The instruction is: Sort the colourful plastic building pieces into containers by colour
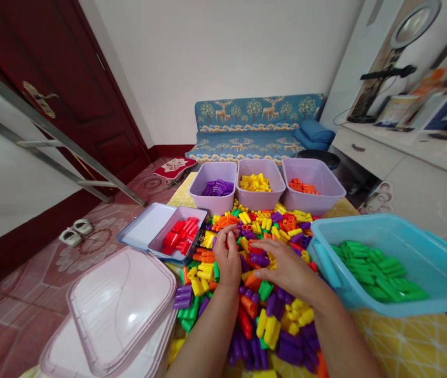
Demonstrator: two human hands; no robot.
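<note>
A heap of bullet-shaped plastic building blocks (268, 328) in purple, yellow, orange, red and green covers the middle of the table. Over its left part is my left hand (228, 257), fingers curled together; whatever they hold, if anything, is hidden. My right hand (284, 262) reaches over the heap from the right, thumb and fingers apart, close above purple and red blocks. Behind the heap stand three lilac bins: one with purple blocks (219, 188), one with yellow blocks (255, 182), one with orange blocks (303, 186). Red blocks (182, 234) lie in a tray on the left, green blocks (381, 270) in a blue tub (436, 278) on the right.
Clear lids (121, 304) are stacked at the near left, beside the red blocks' tray. A yellow patterned cloth (416, 341) covers the table. Beyond it are a blue sofa (243, 137), a red stool (174, 167), a metal ladder (46, 128) and a white cabinet (416, 178).
</note>
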